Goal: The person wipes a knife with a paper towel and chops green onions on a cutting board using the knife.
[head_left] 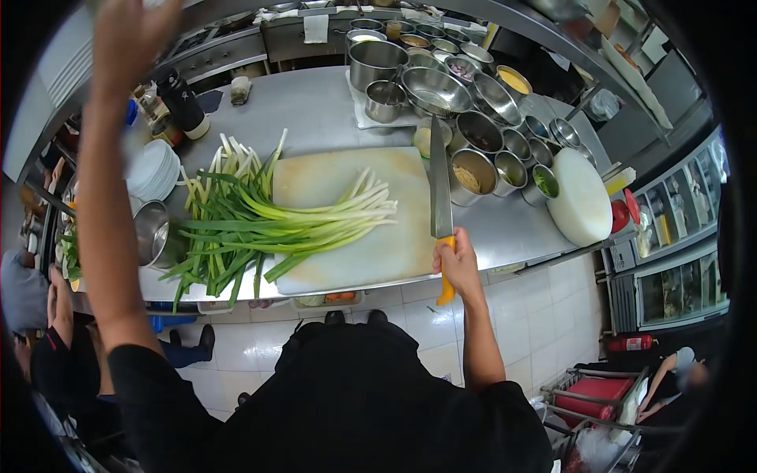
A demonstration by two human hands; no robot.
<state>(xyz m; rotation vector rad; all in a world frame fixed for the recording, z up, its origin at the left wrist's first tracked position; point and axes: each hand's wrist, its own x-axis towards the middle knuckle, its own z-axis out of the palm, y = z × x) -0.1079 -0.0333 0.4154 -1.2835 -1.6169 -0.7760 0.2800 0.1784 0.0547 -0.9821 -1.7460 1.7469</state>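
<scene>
My right hand (459, 262) is wrapped round the yellow handle of a large knife (441, 181), its blade pointing away from me at the right edge of the white cutting board (414, 260). My left hand (136, 35) is raised high at the upper left, blurred, with its fingers not clear. Green onions (260, 217) lie in a pile across the board's left part and the steel counter, white ends to the right on the board and green leaves hanging over the front edge.
Metal pots and bowls (478, 132) crowd the back right, beside a white round block (579, 197). Stacked white plates (154, 169), a steel pot (154, 229) and a black bottle (181, 104) stand left. Other people are at the far left and lower right.
</scene>
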